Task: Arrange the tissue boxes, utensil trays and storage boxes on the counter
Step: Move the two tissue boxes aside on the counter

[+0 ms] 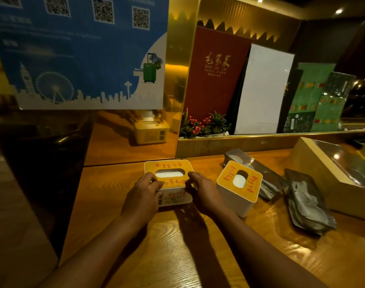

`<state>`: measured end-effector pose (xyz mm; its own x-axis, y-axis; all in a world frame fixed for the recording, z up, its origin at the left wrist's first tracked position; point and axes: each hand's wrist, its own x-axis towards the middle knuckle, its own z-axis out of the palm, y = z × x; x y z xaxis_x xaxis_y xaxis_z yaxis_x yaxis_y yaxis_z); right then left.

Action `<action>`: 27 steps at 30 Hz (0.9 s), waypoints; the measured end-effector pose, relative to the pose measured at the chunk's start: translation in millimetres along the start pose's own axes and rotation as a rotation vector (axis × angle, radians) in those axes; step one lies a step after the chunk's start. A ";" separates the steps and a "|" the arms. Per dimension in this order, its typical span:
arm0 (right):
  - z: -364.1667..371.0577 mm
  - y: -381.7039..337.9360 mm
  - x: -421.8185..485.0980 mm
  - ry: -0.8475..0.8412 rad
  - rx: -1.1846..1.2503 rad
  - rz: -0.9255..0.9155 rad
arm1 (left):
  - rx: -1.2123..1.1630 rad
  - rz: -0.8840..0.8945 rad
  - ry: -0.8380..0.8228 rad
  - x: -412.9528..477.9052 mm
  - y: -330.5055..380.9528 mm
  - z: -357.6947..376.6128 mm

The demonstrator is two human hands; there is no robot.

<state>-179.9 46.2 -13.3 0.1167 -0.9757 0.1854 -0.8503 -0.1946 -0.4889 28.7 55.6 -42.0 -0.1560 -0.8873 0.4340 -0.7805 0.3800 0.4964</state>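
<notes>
Both hands grip one tissue box that sits on the wooden bench, near its far left corner. The left hand clasps the box's near left corner, fingers curled over the yellow lid; the right hand clasps the near right corner the same way. White tissue shows in the oval slot on top.

Just to the right stands a second tissue box, turned at an angle, close to the right hand but apart from the first box. Behind it and partly hidden by it lies a wrapped utensil tray in clear film, touching or nearly touching the second box; I cannot tell which. A further film-wrapped tray lies to the right, next to a pale wooden storage box with a glossy top at the bench's right edge.

Behind the held box a mirror-like gold panel rises straight from the bench and reflects it. Above hangs a blue poster with QR codes. On the raised ledge to the right lean a red menu, a white card and green menus, with a small berry plant in front
</notes>
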 end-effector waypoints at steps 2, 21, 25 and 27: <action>-1.5 2.5 1.0 -0.010 0.022 -0.021 | -0.002 -0.014 0.007 0.3 1.8 2.6; -133.1 198.8 16.6 -0.091 -0.083 0.172 | 0.084 0.099 -0.139 11.4 194.4 92.6; -135.0 207.2 11.8 -0.153 -0.020 0.092 | 0.300 -0.011 -0.221 19.4 216.6 119.7; -136.3 208.1 4.9 -0.197 -0.038 0.014 | 0.373 -0.102 -0.230 22.7 214.4 124.1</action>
<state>-426.2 14.6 2.0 0.1995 -0.9799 0.0063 -0.8709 -0.1802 -0.4573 -217.3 84.5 -19.0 -0.1651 -0.9663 0.1973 -0.9572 0.2052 0.2042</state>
